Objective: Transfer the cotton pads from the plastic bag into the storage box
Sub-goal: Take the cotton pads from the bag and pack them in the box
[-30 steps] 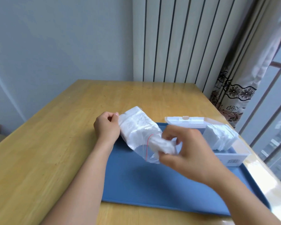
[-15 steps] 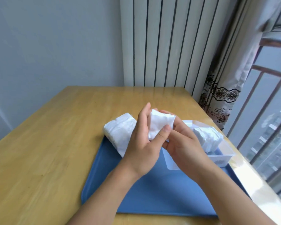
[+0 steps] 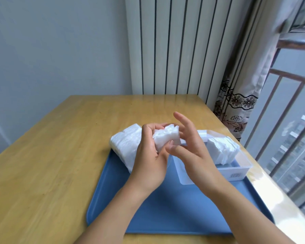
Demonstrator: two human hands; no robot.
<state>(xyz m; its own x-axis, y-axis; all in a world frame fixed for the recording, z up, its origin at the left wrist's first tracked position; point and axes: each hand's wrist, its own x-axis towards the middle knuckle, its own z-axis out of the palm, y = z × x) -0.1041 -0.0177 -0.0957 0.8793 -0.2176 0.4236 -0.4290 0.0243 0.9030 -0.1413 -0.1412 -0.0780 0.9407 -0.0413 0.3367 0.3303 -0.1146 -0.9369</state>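
Left hand point(image 3: 149, 161) grips a stack of pads point(image 3: 166, 139), right hand point(image 3: 192, 155) open and squaring it, likely for the box point(image 3: 239, 170) at right.

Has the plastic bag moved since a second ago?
Yes. The plastic bag was held up above the blue tray; now it lies at the tray's far-left corner, released.

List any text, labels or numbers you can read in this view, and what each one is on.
Nothing is readable.
Sticker on the front wall of the storage box: looks like a barcode label, print too small and blurred to read.
Plastic bag, the cotton pads held by the left hand and right hand, blue tray: no print visible.
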